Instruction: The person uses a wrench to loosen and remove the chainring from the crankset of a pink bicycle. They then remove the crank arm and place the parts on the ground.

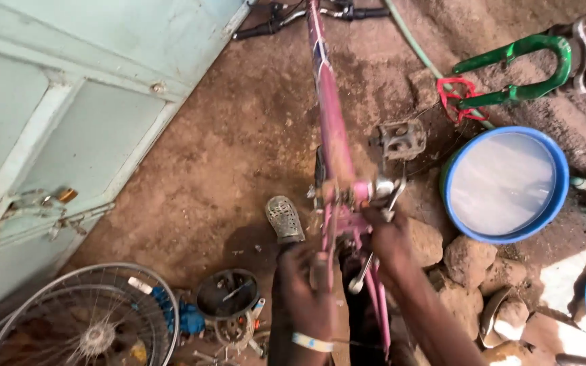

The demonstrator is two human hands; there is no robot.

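A pink bicycle frame (334, 129) stands upside down or upright below me, running from the handlebars (306, 13) at the top down toward me. My left hand (306, 288) is closed around the frame's lower tube; a pale band circles that wrist. My right hand (388, 237) grips a metal spanner (374, 251) at the crank area, beside the grey pedal (401, 139). A foot in a grey perforated shoe (285, 218) rests on the dirt just left of the frame.
A blue basin of cloudy water (504, 183) sits to the right, with rocks (469, 261) below it. A green U-shaped bracket (523, 68) lies top right. A spoked wheel (86, 322) and a small bowl of parts (228, 295) lie bottom left. A pale metal door (69, 102) fills the left.
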